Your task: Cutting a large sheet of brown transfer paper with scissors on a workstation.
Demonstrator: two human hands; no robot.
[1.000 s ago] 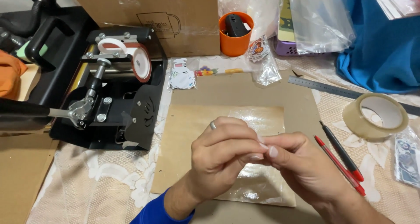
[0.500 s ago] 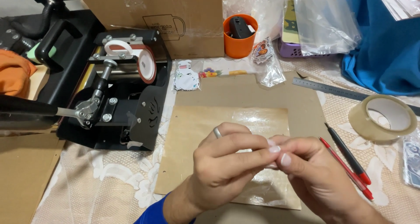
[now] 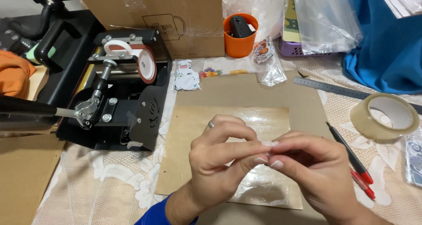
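Both hands meet over the brown board on the worktop. The left hand and right hand press their fingertips together, the fingers narrow and pinched at one spot; whatever sits between them is too small to make out. A ring shows on a left finger. Under the hands a clear film lies flat on the board. Left of the board stands a black mug press with a white mug clamped in it. Right of the board lie two pens, and beyond them a tape roll. Behind the board lie a steel ruler and an orange cup.
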